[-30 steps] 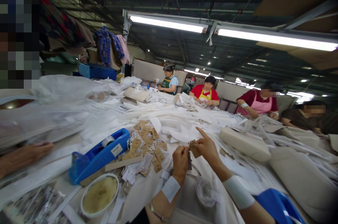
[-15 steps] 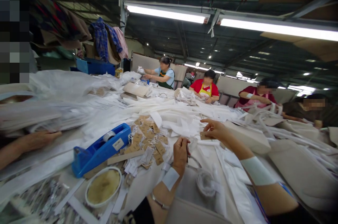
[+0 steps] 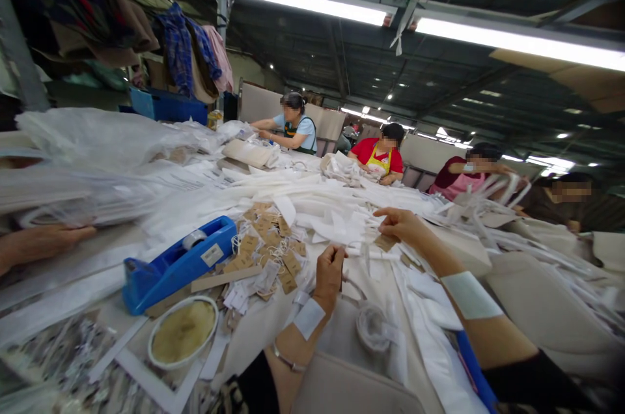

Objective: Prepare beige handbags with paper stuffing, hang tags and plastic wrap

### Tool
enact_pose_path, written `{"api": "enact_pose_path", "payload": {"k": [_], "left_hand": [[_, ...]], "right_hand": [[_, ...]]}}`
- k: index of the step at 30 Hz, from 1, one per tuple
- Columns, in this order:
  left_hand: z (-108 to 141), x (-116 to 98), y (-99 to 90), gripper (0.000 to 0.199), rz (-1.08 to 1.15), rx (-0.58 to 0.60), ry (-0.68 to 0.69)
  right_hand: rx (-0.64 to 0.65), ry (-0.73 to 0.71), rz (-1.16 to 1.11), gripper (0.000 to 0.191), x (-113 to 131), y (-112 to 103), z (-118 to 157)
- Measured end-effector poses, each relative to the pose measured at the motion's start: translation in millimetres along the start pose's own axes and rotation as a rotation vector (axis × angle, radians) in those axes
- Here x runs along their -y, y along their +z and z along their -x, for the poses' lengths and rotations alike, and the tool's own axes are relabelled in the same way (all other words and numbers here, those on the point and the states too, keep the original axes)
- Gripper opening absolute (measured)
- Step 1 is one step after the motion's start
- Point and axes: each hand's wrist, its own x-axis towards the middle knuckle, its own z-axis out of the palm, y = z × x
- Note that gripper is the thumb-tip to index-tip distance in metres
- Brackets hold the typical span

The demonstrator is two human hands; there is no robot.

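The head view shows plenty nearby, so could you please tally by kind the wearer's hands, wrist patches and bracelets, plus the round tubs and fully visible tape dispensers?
Hands (left hand, right hand): 2
Wrist patches: 2
Bracelets: 1
Tubs: 1
Tape dispensers: 1
Total: 7

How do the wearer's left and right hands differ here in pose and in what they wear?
The left hand is bunched closed at a thin strap; the right hand arches more openly, a tan tag under its fingers. A bracelet circles the left wrist, while none shows on the right. Both arms wear a pale patch.
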Motion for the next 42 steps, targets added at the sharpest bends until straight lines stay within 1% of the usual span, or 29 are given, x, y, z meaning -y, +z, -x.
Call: {"api": "enact_pose_path", "payload": {"k": [2, 3, 8, 10, 11, 12, 13, 14, 15, 17, 19, 20, 22, 24, 26, 28, 30, 33, 36, 37, 39, 42], "left_hand": [[-1, 0, -0.5, 0.028, 0.012, -0.008, -0.005], [-1, 0, -0.7, 0.027, 0.02, -0.013, -0.009], [-1, 2, -0.9, 0.028, 0.068, -0.043, -0.03], [0, 3, 0.0, 0.028, 0.079, -0.042, -0.038], [1, 2, 0.6, 0.028, 0.081, -0.035, -0.041], [2, 2, 1.3, 0.028, 0.079, -0.024, -0.043], [3, 1, 2.1, 0.028, 0.076, -0.009, -0.045], [3, 0, 2.9, 0.028, 0.072, 0.011, -0.046], [4, -1, 3.6, 0.027, 0.068, 0.033, -0.047], [6, -4, 4.7, 0.026, 0.064, 0.079, -0.051], [7, -7, 5.3, 0.027, 0.071, 0.111, -0.054], [7, -8, 5.3, 0.027, 0.081, 0.12, -0.052], [7, -10, 4.8, 0.028, 0.101, 0.126, -0.038], [6, -10, 4.1, 0.028, 0.094, 0.117, -0.009], [6, -10, 3.6, 0.026, 0.071, 0.101, 0.019], [6, -10, 4.0, 0.025, 0.053, 0.097, 0.034], [8, -12, 5.4, 0.023, 0.037, 0.11, 0.047], [12, -19, 8.8, 0.016, -0.01, 0.145, 0.099], [15, -25, 11.3, 0.011, -0.078, 0.165, 0.195], [16, -26, 11.7, 0.012, -0.093, 0.172, 0.205], [18, -26, 12.2, 0.015, -0.084, 0.203, 0.165], [21, -26, 13.4, 0.023, 0.014, 0.306, 0.036]], "right_hand": [[-0.023, 0.023, 0.055, 0.037, 0, -5, -2], [-0.056, 0.021, 0.067, 0.037, -1, -10, -2], [-0.299, 0.013, 0.191, 0.033, 0, -34, -9], [-0.41, -0.005, 0.244, 0.031, 9, -34, -16], [-0.46, -0.029, 0.266, 0.03, 16, -29, -20], [-0.484, -0.059, 0.262, 0.028, 26, -22, -24], [-0.478, -0.09, 0.233, 0.027, 38, -12, -27], [-0.445, -0.122, 0.189, 0.027, 51, -1, -30], [-0.363, -0.143, 0.092, 0.03, 65, 11, -33], [-0.214, -0.196, -0.094, 0.041, 90, 32, -37], [-0.116, -0.253, -0.278, 0.051, 102, 47, -35], [-0.083, -0.247, -0.329, 0.052, 100, 52, -30], [-0.047, -0.144, -0.329, 0.044, 84, 59, -12], [-0.027, 0.016, -0.269, 0.03, 53, 64, 18], [-0.026, 0.11, -0.229, 0.023, 18, 69, 52], [-0.021, 0.183, -0.211, 0.021, -11, 73, 83], [0.006, 0.214, -0.232, 0.024, -28, 76, 102], [0.002, 0.188, -0.278, 0.027, -34, 79, 109], [-0.066, 0.163, -0.278, 0.023, -29, 76, 105], [-0.087, 0.162, -0.279, 0.023, -28, 74, 103], [-0.126, 0.17, -0.293, 0.022, -26, 71, 102], [-0.174, 0.181, -0.346, 0.02, -25, 66, 102]]}}
